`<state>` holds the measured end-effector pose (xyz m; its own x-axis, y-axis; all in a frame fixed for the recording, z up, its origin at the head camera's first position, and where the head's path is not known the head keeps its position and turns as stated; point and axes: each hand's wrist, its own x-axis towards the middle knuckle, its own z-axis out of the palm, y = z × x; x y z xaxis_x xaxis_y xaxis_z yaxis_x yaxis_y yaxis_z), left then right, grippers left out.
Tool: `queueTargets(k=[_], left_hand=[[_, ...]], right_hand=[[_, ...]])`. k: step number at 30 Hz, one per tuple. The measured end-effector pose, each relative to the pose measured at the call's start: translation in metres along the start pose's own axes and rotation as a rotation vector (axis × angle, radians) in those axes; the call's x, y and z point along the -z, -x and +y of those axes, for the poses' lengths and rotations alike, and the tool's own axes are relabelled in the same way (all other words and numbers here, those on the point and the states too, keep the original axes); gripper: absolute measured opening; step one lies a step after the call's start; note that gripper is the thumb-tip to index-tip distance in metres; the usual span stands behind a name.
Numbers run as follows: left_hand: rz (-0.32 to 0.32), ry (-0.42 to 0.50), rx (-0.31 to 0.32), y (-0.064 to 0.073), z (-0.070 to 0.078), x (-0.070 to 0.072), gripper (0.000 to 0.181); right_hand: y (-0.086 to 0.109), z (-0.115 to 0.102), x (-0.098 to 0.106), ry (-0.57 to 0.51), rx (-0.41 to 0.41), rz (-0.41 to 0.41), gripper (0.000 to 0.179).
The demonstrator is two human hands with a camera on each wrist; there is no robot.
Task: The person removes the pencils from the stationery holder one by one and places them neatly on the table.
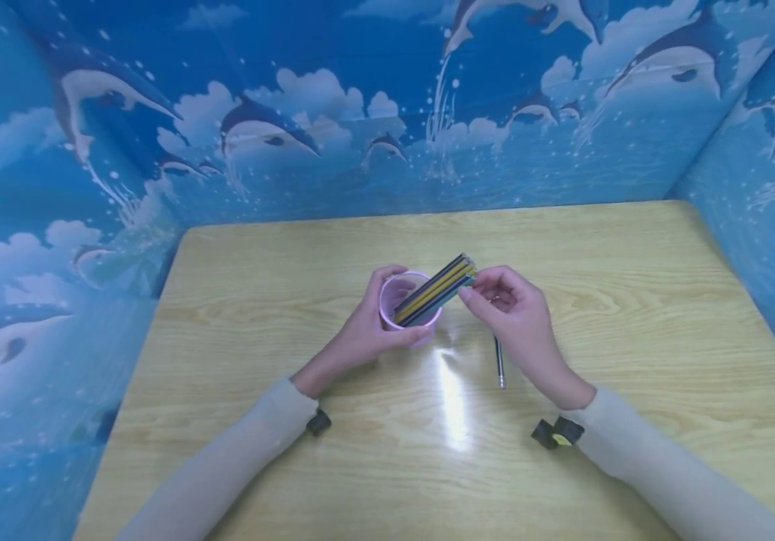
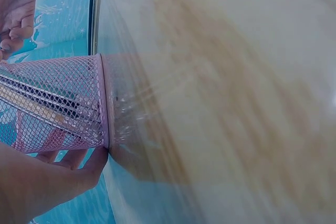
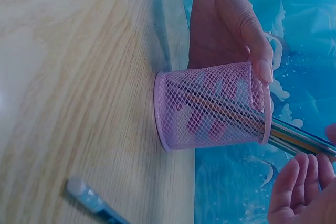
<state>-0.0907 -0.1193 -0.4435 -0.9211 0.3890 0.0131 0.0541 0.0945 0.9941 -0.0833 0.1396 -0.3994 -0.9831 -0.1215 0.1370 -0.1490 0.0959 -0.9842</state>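
A pink mesh pencil cup [image 1: 409, 338] stands upright on the table, with my left hand [image 1: 375, 319] gripping it round the side. In the right wrist view, the left thumb lies near the rim of the cup [image 3: 210, 108]. A bundle of striped pencils [image 1: 433, 291], dark, yellow and green, leans to the right inside the cup and sticks out past its rim. At their upper ends my right hand [image 1: 519, 312] holds the pencils between thumb and fingers. One loose dark pencil [image 1: 499, 364] lies on the table, partly hidden under the right hand.
The wood-grain table [image 1: 259, 300] reflects a bright patch of light in front of the cup. Blue dolphin-printed sheeting [image 1: 333, 173] rises behind the table and along both sides. Small dark devices [image 1: 559, 433] sit at the wrists.
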Motion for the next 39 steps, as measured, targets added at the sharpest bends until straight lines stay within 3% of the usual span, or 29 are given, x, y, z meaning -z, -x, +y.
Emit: queueTargets(k=[8,14,25,36,39], left_hand=[[0.004,-0.028,0.015,0.002,0.002,0.000,0.098],[-0.003,-0.015,0.005,0.000,-0.001,0.000,0.098],[-0.004,-0.014,-0.006,0.000,-0.002,0.001,0.097],[0.003,-0.042,0.015,0.001,-0.001,0.002,0.098],[0.007,-0.042,0.019,0.001,-0.002,0.002,0.097]], right_hand=[[-0.001,-0.001,-0.004,0.004,-0.006,0.036,0.023],[0.001,-0.003,-0.004,-0.030,0.040,0.089,0.021],[0.001,-0.012,0.002,-0.310,0.237,0.148,0.018],[-0.005,-0.032,0.013,-0.618,0.366,0.211,0.021],[-0.008,-0.037,0.019,-0.659,0.386,0.230,0.022]])
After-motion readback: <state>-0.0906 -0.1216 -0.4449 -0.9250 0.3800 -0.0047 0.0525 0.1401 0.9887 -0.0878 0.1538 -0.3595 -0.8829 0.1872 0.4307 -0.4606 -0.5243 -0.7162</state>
